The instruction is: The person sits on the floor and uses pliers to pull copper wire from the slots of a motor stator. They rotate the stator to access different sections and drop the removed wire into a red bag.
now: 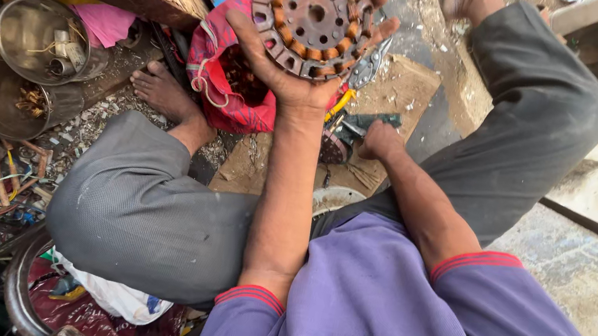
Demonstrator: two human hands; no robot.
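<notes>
Currently supporting a round, rusty motor stator with copper-wound slots (pixel 314 16) from beneath on the left hand (pixel 293 72), fingers spread around its rim, above a red cloth bag (pixel 234 99). Resting the right hand (pixel 380 141), curled loosely with contents impossible to tell, by a small dark tool (pixel 356 129) on brown cardboard (pixel 394 87). Probably best keeping the palm level, gripping the iron, not the windings.
</notes>
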